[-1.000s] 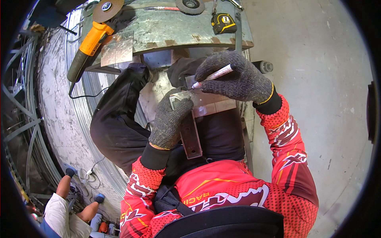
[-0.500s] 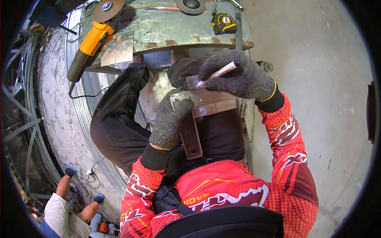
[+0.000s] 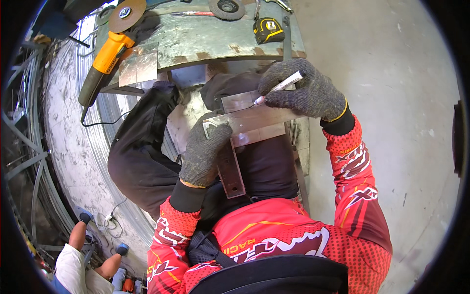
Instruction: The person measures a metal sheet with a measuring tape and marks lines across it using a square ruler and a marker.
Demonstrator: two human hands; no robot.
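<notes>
My left hand [image 3: 205, 149], in a dark grey knit glove, is closed around the corner of a try square [image 3: 232, 169]. The square's dark stock points down toward my lap, and its flat steel blade [image 3: 264, 119] stretches to the right. Under the blade lies a thin shiny metal plate [image 3: 259, 136], visible above and below it, resting over my thigh. My right hand [image 3: 308, 93], gloved alike, grips a white marker pen [image 3: 289, 84]. The pen slants, its tip down at the plate by the blade's upper edge.
Ahead, a worn metal table [image 3: 191, 41] carries an orange-and-black angle grinder [image 3: 107, 54], a flap disc [image 3: 227, 8], a tape measure [image 3: 268, 30] and a metal sheet piece [image 3: 139, 64]. Long metal profiles [image 3: 105, 147] lie on the left floor. Another person's legs [image 3: 93, 250] show at lower left.
My right hand and the marker have slid rightward along the blade's upper edge. My left hand keeps its hold on the square. The whole view has shifted slightly.
</notes>
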